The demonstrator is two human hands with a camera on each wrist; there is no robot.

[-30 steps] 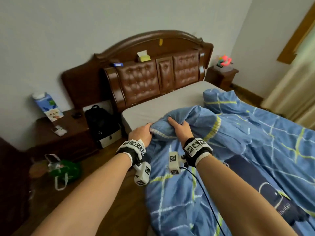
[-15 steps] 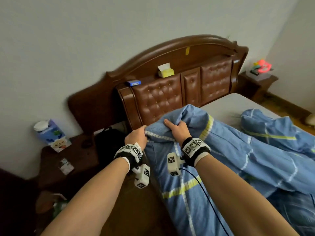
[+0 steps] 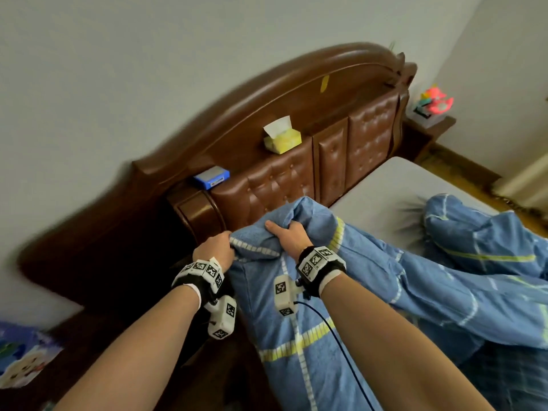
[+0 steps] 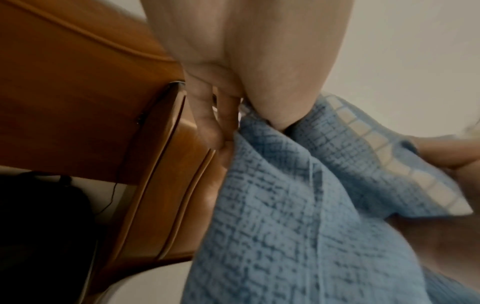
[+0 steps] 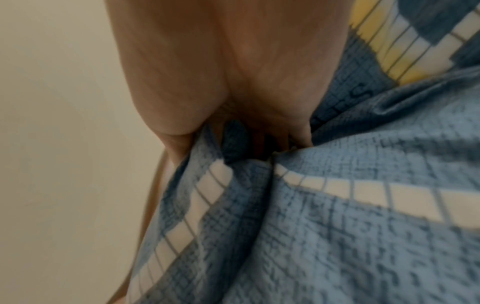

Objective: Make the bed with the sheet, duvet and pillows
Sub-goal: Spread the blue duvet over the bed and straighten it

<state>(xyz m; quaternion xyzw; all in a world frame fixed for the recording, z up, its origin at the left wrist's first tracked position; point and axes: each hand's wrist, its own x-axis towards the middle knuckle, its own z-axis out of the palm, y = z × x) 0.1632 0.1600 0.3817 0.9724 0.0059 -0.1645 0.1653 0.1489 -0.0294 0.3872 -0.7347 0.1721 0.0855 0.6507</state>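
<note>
A blue checked duvet (image 3: 385, 292) with white and yellow stripes lies bunched across the bed. Its top corner is raised at the near left corner of the bed, close to the brown padded headboard (image 3: 296, 179). My left hand (image 3: 218, 247) grips the duvet's edge (image 4: 272, 185) on the left. My right hand (image 3: 286, 235) grips the same bunched corner (image 5: 337, 205) a little to the right. The grey sheet (image 3: 394, 194) covers the mattress beyond. No pillows are in view.
A yellow tissue box (image 3: 281, 137) and a small blue box (image 3: 211, 177) sit on the headboard ledge. A nightstand (image 3: 427, 129) with a pink toy (image 3: 437, 100) stands at the far right. A dark bedside cabinet (image 3: 89, 345) stands at the near left.
Both hands have carried the duvet corner towards the headboard, now right next to it. The view has swung left and closer to the headboard.
</note>
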